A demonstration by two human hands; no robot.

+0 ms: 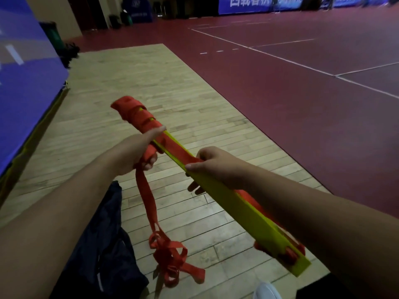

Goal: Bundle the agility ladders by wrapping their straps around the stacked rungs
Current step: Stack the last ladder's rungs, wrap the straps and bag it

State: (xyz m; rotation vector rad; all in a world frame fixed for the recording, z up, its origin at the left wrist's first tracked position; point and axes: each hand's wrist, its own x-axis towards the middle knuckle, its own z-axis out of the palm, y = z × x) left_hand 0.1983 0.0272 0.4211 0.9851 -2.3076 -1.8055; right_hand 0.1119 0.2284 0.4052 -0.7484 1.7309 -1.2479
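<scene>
1. Lower right of the frame: I see the near end of the stacked rungs, yellow, with some red bunched beneath it. The stack's long axis runs from here up toward the centre left.
2. Lower centre: the loose strap drops in a long tail to a tangle down by the wooden floor, just beside a dark bag.
3. Centre: my right hand clamps the rungs about mid-length, thumb on top and fingers underneath.
4. Up and left of it: my left hand has its fingers curled round the strap where it leaves the stack, thumb lying along the rungs.
5. Beyond the left hand: the far end is covered in red coils.
6. I judge the next turns must advance along the axis toward me, over the bare yellow between my hands. The left hand is nearer the strap, so it feeds while the right anchors.
</scene>
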